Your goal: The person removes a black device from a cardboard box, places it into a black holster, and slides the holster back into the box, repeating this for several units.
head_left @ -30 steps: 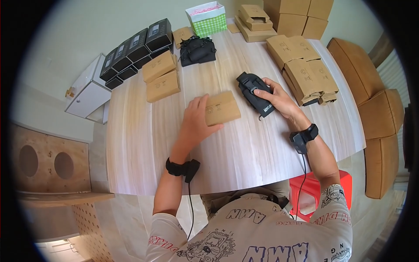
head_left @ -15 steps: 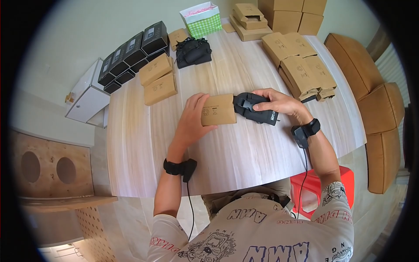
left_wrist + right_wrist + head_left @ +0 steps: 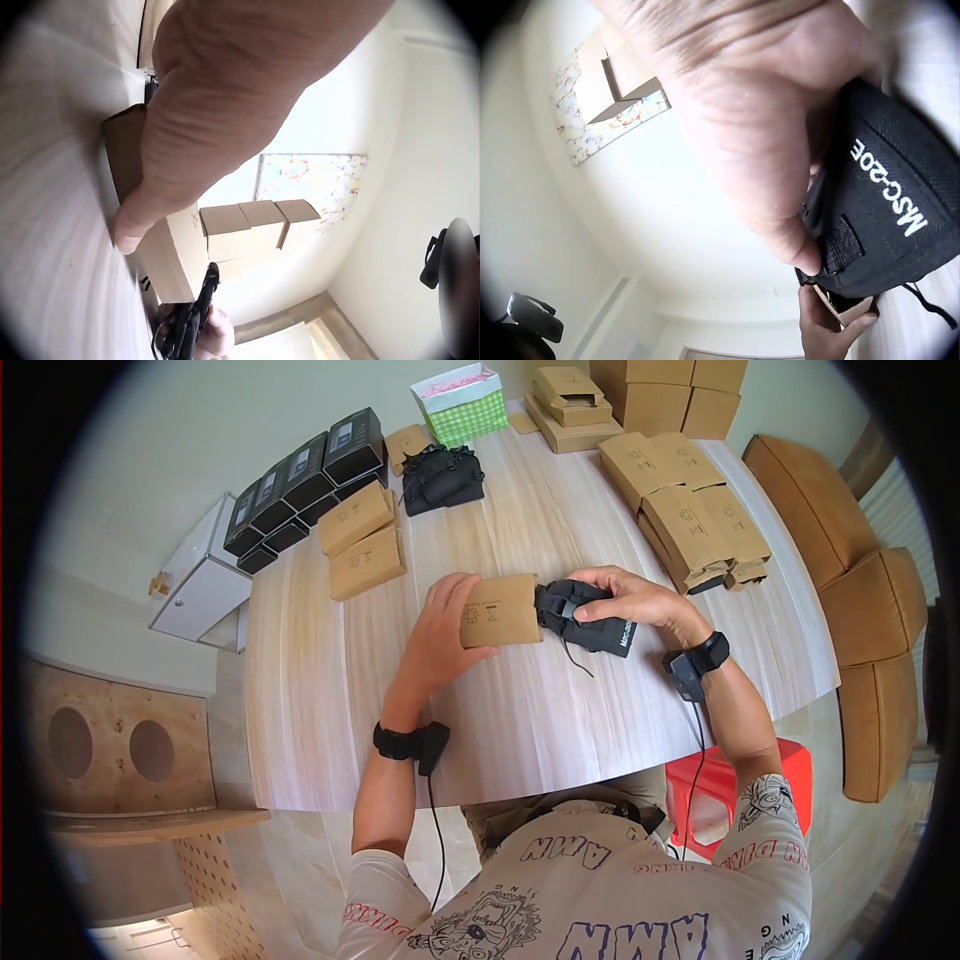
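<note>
The left hand (image 3: 440,628) grips a small brown cardboard box (image 3: 500,610) lying on the table, fingers over its far-left edge and thumb along the near side. The right hand (image 3: 632,600) pinches a black fabric pouch (image 3: 600,628) with a buckle and white lettering, its left end at the box's right end. In the right wrist view the pouch (image 3: 892,195) meets the box's open end (image 3: 855,309), which looks dark inside. How far the pouch goes in, I cannot tell. A thin black cord hangs from the pouch onto the table.
Behind the hands lie a black bundle (image 3: 442,480) and a green checked bag (image 3: 468,415). Brown boxes (image 3: 365,560) and stacked black boxes (image 3: 300,475) stand at the left; more brown boxes (image 3: 690,525) are at the right. The table's front edge is near the torso.
The right hand has brought the pouch leftward to the box's end and turned it. The box has shifted slightly left with the left hand. The cord now hangs in sight.
</note>
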A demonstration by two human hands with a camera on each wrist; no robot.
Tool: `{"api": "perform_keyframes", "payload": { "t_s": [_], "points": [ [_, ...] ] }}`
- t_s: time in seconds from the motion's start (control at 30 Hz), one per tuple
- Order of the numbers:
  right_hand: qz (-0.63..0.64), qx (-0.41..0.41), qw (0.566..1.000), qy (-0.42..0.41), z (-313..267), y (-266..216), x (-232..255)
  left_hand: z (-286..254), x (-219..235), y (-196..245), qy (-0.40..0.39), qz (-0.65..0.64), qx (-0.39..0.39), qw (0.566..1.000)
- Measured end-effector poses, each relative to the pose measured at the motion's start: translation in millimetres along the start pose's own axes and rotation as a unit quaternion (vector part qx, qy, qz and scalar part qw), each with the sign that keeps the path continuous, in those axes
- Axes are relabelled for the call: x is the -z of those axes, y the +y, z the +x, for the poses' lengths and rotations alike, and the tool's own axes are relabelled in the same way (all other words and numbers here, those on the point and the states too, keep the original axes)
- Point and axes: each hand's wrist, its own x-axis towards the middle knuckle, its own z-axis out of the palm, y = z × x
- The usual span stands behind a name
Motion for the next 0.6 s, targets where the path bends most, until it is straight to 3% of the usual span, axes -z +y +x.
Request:
{"api": "perform_keyframes", "payload": {
  "t_s": [0.1,0.17,0.6],
  "points": [
    [0.005,0.001,1.0,0.004,0,0,0,0,1,2,-0.017,-0.005,0.001,1.0],
    [-0.079,-0.021,0.997,0.005,-1,-1,3,0,1,3,-0.023,-0.003,-0.001,1.0],
    [-0.12,-0.046,0.992,0.002,-6,-8,-1,1,0,15,-0.025,0.014,-0.016,0.999]
  ]
}}
